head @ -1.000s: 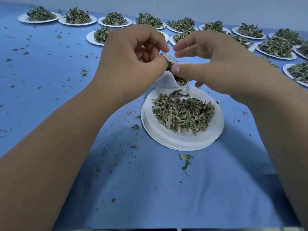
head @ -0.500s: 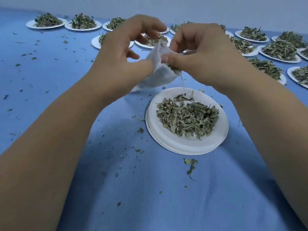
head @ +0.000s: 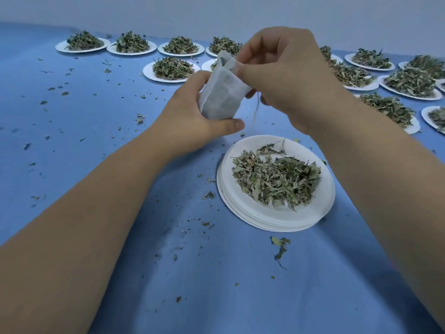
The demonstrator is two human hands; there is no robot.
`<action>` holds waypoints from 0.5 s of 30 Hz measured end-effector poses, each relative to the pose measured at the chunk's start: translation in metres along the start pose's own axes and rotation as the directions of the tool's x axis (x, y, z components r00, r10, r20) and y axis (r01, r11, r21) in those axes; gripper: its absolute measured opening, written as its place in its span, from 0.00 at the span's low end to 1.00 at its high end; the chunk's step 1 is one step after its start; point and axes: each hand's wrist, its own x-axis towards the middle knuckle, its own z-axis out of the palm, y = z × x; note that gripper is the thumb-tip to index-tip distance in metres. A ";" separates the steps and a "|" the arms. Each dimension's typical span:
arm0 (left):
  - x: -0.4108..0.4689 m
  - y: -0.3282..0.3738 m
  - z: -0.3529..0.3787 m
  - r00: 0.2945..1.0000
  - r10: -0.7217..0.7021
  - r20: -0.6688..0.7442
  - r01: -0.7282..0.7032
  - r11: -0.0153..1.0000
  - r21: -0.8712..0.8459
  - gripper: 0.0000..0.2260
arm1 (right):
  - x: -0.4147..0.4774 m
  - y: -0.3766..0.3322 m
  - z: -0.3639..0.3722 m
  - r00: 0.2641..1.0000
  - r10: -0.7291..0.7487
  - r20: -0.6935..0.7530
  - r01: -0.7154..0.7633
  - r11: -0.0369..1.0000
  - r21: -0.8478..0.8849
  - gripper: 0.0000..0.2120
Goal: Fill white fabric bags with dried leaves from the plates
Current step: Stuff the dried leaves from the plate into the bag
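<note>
A small white fabric bag [head: 222, 92] stands upright in the air above the blue cloth, with dark leaves showing through its weave. My left hand [head: 192, 121] grips it from below and behind, thumb under its base. My right hand [head: 284, 75] pinches the bag's top right edge, and a thin drawstring [head: 255, 112] hangs down beneath it. Below and to the right lies a stack of white paper plates [head: 243, 208] holding a loose heap of dried leaves [head: 277, 182].
Several more white plates heaped with dried leaves [head: 172, 68] line the far edge and right side of the blue cloth [head: 72, 116]. Leaf crumbs are scattered over the cloth, and a larger leaf scrap [head: 280, 247] lies just in front of the plate stack.
The bag has gone from lying low over the plate to upright and higher. My left hand has shifted from the bag's mouth down to its base, and my right hand now pinches the top edge.
</note>
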 end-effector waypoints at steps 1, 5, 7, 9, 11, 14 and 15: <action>-0.001 0.000 0.002 1.000 -0.006 -0.023 0.006 1.000 -0.003 0.30 | 0.002 -0.001 0.003 1.000 -0.011 -0.024 0.011 1.000 0.009 0.05; 0.000 -0.001 0.006 0.979 -0.016 -0.205 0.041 0.993 0.115 0.23 | 0.005 -0.001 0.016 0.992 -0.116 -0.049 0.107 0.983 -0.146 0.05; 0.003 -0.004 0.007 0.974 -0.038 -0.225 0.063 0.992 0.107 0.20 | 0.002 -0.001 0.019 0.977 -0.213 -0.030 0.202 0.955 -0.217 0.03; 0.006 -0.006 0.006 0.971 -0.046 -0.235 0.064 0.995 0.071 0.19 | 0.001 -0.003 0.021 0.965 -0.255 0.052 0.260 0.930 -0.259 0.09; 0.007 -0.006 0.008 0.976 -0.051 -0.214 0.049 0.999 -0.015 0.22 | 0.000 -0.006 0.022 0.947 -0.286 0.144 0.317 0.903 -0.289 0.18; 0.005 -0.004 0.011 0.971 -0.065 -0.229 0.052 0.997 -0.062 0.22 | 0.002 -0.009 0.020 0.948 -0.273 0.164 0.312 0.899 -0.308 0.24; 0.005 -0.004 0.011 0.967 -0.063 -0.245 0.047 0.996 -0.071 0.20 | 0.004 -0.009 0.020 0.949 -0.242 0.202 0.299 0.893 -0.335 0.26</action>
